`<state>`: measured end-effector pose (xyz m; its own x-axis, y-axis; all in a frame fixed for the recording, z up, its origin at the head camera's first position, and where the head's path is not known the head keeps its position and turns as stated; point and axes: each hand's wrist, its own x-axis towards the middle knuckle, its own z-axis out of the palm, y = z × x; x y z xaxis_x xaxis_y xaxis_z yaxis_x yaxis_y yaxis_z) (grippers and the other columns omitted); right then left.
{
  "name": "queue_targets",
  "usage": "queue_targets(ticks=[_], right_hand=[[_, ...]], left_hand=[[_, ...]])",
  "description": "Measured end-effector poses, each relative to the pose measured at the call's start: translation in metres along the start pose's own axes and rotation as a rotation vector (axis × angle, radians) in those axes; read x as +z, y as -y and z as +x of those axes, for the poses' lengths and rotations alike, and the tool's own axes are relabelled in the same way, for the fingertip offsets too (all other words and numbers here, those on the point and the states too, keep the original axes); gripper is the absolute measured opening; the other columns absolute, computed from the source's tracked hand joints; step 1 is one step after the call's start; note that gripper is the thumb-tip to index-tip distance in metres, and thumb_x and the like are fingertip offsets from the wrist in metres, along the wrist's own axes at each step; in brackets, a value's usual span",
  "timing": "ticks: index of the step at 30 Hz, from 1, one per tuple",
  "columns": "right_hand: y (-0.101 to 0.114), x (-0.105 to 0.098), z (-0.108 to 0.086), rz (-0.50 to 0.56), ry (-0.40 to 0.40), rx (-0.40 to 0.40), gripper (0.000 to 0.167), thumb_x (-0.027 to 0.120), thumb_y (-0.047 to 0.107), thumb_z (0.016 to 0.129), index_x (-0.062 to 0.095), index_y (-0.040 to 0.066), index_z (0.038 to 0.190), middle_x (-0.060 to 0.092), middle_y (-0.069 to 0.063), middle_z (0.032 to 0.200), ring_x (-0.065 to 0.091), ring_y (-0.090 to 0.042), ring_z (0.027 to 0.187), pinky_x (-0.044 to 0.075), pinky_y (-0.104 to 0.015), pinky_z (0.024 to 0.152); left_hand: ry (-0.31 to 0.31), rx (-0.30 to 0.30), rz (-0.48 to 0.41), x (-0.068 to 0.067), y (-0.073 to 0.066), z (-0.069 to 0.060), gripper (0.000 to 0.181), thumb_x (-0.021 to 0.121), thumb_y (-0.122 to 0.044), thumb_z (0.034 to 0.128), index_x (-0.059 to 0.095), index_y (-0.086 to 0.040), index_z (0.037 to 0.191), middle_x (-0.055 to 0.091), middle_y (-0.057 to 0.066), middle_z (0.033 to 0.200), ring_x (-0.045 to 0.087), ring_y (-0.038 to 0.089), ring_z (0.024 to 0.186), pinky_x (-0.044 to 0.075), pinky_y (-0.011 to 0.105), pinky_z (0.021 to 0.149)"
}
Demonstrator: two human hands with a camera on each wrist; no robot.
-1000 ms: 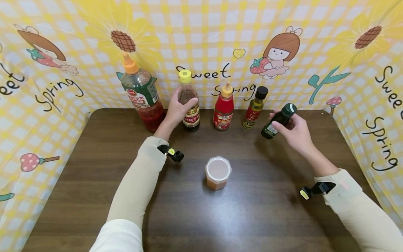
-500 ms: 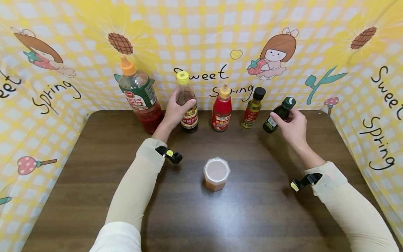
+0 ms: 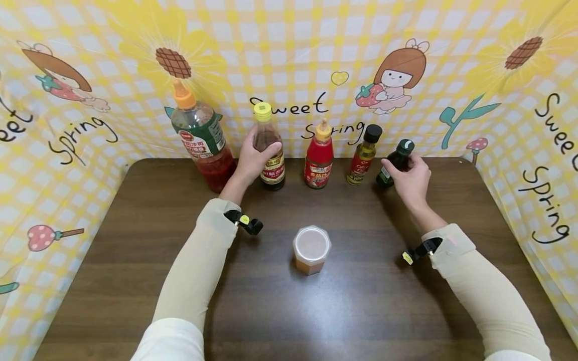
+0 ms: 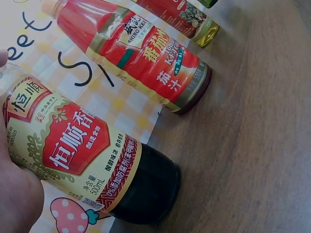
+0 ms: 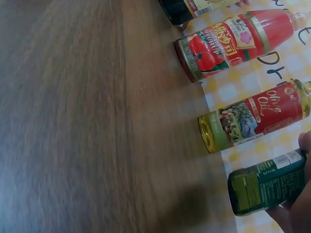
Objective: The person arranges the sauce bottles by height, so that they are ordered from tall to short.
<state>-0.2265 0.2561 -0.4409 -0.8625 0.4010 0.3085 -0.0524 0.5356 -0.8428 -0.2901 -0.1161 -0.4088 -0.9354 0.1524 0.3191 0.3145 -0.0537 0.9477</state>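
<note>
Two hands hold bottles at the back of the desk [image 3: 135,240].
The left hand [image 3: 252,159] grips the yellow-capped bottle [image 3: 273,173]; the right hand [image 3: 413,181] pinches the small green bottle [image 3: 397,161], tilted, just beside the olive oil bottle [image 3: 361,161]. If the right hand lets go during this leaning, I think the small green bottle may tip over and knock its neighbour. The right wrist view shows its base, with a shadow [image 5: 192,206] on one side, but I cannot tell whether it touches the desk; only the head view shows the cup [image 3: 311,245] in front.
</note>
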Motion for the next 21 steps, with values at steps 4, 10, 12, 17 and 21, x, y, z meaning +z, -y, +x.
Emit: queue_targets(ticks=[4,10,12,17,21], right_hand=[[-0.001,0.006,0.001,-0.008,-0.022,0.025,0.047,0.082,0.035,0.086,0.067,0.000,0.113,0.073,-0.018,0.106,0.065,-0.011,0.092,0.047,-0.020,0.078],[-0.004,0.009,0.005,-0.022,-0.045,0.046,0.048,0.081,0.032,0.087,0.066,-0.003,0.116,0.072,-0.020,0.111,0.066,-0.026,0.105,0.050,-0.037,0.091],[-0.007,0.009,0.005,-0.027,-0.051,0.055,0.048,0.081,0.031,0.087,0.065,-0.003,0.116,0.071,-0.020,0.113,0.065,-0.028,0.108,0.049,-0.041,0.094],[-0.012,0.009,0.006,-0.042,-0.075,0.076,0.051,0.081,0.034,0.087,0.063,-0.002,0.118,0.069,-0.019,0.117,0.062,-0.031,0.114,0.046,-0.045,0.100],[-0.012,0.011,0.007,-0.055,-0.083,0.106,0.055,0.080,0.037,0.087,0.061,0.000,0.122,0.067,-0.018,0.121,0.060,-0.033,0.118,0.045,-0.047,0.102]], left_hand=[[0.007,0.006,-0.001,0.000,-0.001,-0.001,0.035,0.071,-0.007,0.0887,0.056,-0.009,0.120,0.063,0.001,0.106,0.061,0.017,0.102,0.049,0.031,0.093],[0.012,0.007,-0.013,-0.001,-0.001,-0.001,0.036,0.071,-0.007,0.0885,0.056,-0.008,0.121,0.063,0.001,0.105,0.060,0.017,0.103,0.049,0.030,0.093],[0.009,0.005,-0.007,-0.001,-0.001,-0.001,0.036,0.071,-0.008,0.0885,0.056,-0.008,0.121,0.063,0.000,0.106,0.060,0.017,0.102,0.049,0.030,0.092],[0.005,0.001,0.000,0.000,0.001,0.000,0.036,0.072,-0.009,0.0884,0.056,-0.008,0.121,0.063,0.002,0.106,0.060,0.018,0.103,0.049,0.031,0.093],[0.006,0.005,-0.007,-0.001,0.001,0.001,0.036,0.072,-0.010,0.0886,0.056,-0.009,0.120,0.063,0.001,0.106,0.060,0.018,0.103,0.049,0.031,0.093]])
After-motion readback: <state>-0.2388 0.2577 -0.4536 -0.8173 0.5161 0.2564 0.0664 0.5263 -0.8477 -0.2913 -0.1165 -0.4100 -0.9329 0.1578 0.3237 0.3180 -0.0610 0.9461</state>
